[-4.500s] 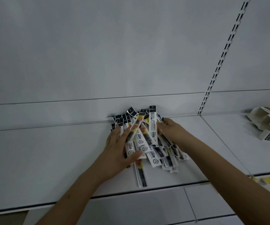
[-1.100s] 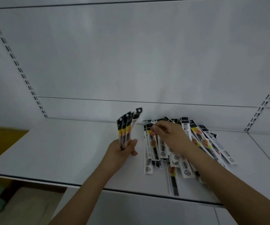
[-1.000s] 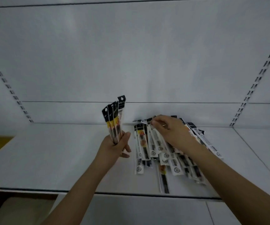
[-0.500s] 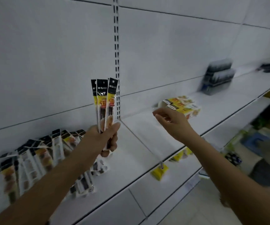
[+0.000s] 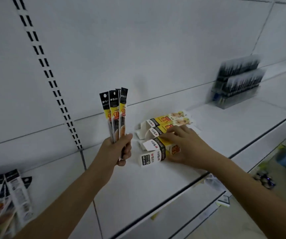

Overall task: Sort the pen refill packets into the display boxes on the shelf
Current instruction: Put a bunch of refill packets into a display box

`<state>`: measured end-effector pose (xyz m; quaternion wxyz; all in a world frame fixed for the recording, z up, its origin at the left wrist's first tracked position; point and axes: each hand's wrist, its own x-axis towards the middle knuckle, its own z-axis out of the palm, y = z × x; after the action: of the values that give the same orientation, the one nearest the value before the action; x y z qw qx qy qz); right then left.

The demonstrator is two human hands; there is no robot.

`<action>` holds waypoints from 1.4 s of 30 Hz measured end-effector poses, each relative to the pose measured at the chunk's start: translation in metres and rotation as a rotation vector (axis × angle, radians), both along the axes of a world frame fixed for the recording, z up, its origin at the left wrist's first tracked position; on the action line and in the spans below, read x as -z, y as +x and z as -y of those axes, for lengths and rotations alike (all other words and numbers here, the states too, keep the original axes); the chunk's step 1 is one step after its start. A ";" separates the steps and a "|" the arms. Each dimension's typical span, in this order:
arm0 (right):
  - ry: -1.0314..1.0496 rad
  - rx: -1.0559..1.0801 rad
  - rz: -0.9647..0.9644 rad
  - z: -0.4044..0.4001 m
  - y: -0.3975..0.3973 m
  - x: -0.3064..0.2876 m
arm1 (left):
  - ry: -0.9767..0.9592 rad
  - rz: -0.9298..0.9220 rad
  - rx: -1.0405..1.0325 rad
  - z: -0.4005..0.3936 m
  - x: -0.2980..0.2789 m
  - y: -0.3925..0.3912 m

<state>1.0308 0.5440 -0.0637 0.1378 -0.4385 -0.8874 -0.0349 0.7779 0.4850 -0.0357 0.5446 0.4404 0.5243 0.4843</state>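
My left hand point(image 5: 116, 149) grips a small bunch of pen refill packets point(image 5: 115, 114), black and yellow at the top, and holds them upright above the white shelf point(image 5: 156, 180). To the right, three flat white-and-yellow display boxes lie on their sides on the shelf. My right hand point(image 5: 187, 145) is over the nearest display box point(image 5: 153, 156), with fingers reaching across its far side and thumb at its near side. The two other boxes point(image 5: 166, 120) lie just behind it. A pile of loose refill packets point(image 5: 6, 195) lies at the bottom left.
A blurred clear rack of dark pens point(image 5: 238, 83) stands farther right on the shelf. A slotted upright point(image 5: 52, 83) runs down the white back panel. The shelf's front edge point(image 5: 207, 175) crosses diagonally, with yellow price tags below it.
The view has swung right from the packet pile to the display boxes. My right hand left the pile and came down onto the nearest box. My left hand kept its bunch of packets.
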 end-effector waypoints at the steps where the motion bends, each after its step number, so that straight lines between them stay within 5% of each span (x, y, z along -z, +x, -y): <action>1: 0.004 -0.027 0.007 -0.007 0.001 0.004 | 0.001 0.012 -0.026 -0.005 0.003 0.008; 11: -0.019 -0.259 -0.048 -0.033 0.011 0.000 | 0.101 0.120 -0.207 -0.013 0.022 0.021; 20: -0.436 -0.126 -1.030 -0.027 0.002 -0.057 | 0.298 0.207 -0.044 -0.017 -0.023 0.028; 30: -0.663 -0.047 -1.184 -0.030 -0.011 -0.027 | 0.671 -0.385 -0.054 -0.013 -0.092 0.080; 42: -0.705 -0.027 -1.182 -0.032 -0.008 -0.015 | 0.777 -0.594 -0.189 -0.064 -0.095 0.112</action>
<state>1.0228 0.5762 -0.0483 0.4483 -0.3914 -0.6272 0.5024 0.8901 0.5488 0.0589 0.1210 0.6802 0.4751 0.5450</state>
